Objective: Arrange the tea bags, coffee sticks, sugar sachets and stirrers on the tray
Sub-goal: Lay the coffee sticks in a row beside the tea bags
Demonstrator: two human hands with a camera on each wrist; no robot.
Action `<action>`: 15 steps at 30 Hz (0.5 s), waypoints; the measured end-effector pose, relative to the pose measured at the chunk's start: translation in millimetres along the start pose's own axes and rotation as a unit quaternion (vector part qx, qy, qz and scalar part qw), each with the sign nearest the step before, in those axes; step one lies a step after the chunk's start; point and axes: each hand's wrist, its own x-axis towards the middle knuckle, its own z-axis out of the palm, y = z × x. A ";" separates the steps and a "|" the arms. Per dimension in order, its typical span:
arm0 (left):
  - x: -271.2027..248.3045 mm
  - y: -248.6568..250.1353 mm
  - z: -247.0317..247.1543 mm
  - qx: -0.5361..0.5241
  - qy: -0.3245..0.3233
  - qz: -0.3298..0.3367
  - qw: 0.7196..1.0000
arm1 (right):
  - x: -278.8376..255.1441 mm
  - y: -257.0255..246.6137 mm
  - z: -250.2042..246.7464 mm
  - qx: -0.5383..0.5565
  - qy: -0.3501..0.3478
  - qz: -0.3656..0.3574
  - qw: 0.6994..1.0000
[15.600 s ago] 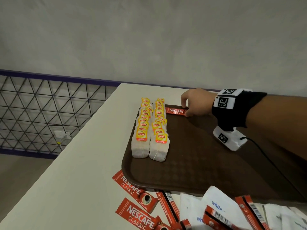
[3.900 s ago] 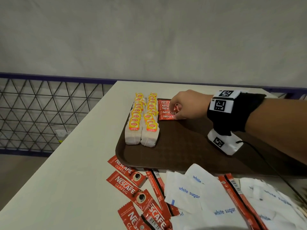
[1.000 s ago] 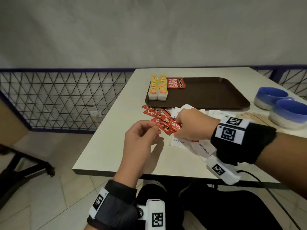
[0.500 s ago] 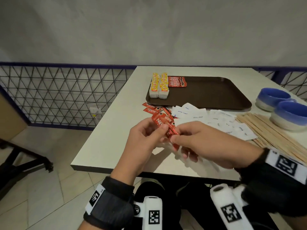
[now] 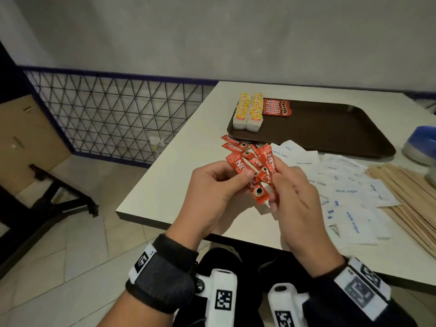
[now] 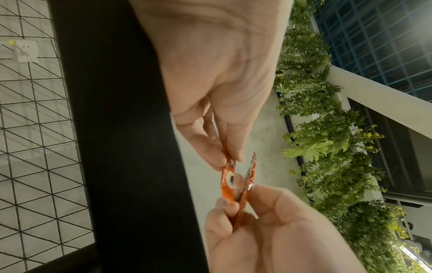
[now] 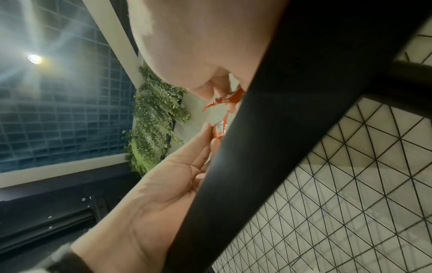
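Above the table's near left corner both hands hold a fanned bunch of red coffee sticks [image 5: 257, 171]. My left hand [image 5: 236, 178] pinches one stick [image 6: 228, 177] between thumb and fingers. My right hand [image 5: 276, 175] pinches the others [image 6: 247, 184]. The brown tray [image 5: 330, 128] lies farther back. At its far left corner stand two rows of yellow-tagged tea bags [image 5: 247, 114] and a row of coffee sticks [image 5: 276, 107]. Loose coffee sticks [image 5: 233, 143], white sugar sachets [image 5: 346, 192] and wooden stirrers [image 5: 405, 185] lie on the table in front of the tray.
Blue bowls [image 5: 422, 145] stand at the table's right edge, next to the tray. A wire mesh fence [image 5: 113, 114] and a tiled floor are to the left of the table. Most of the tray's surface is bare.
One second ago my right hand was picking sticks from the table pile. Now both hands hold the bunch, raised and fanned out. The tray's coffee row has grown from one stick to several.
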 end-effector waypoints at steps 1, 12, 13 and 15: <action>0.6 -0.6 -0.4 0.000 0.004 0.000 1.000 | 0.0 0.8 0.2 0.007 -0.003 0.003 1.000; -0.8 -2.3 0.5 0.003 -0.057 0.012 0.998 | -2.2 8.6 -7.8 0.073 0.001 -0.022 0.997; -0.4 -2.4 0.8 0.002 -0.060 0.012 0.998 | -2.6 7.9 -8.0 0.078 -0.004 -0.023 0.997; -0.8 -1.2 0.9 0.000 -0.060 0.015 0.998 | -2.7 8.8 -8.9 0.081 -0.006 -0.025 0.996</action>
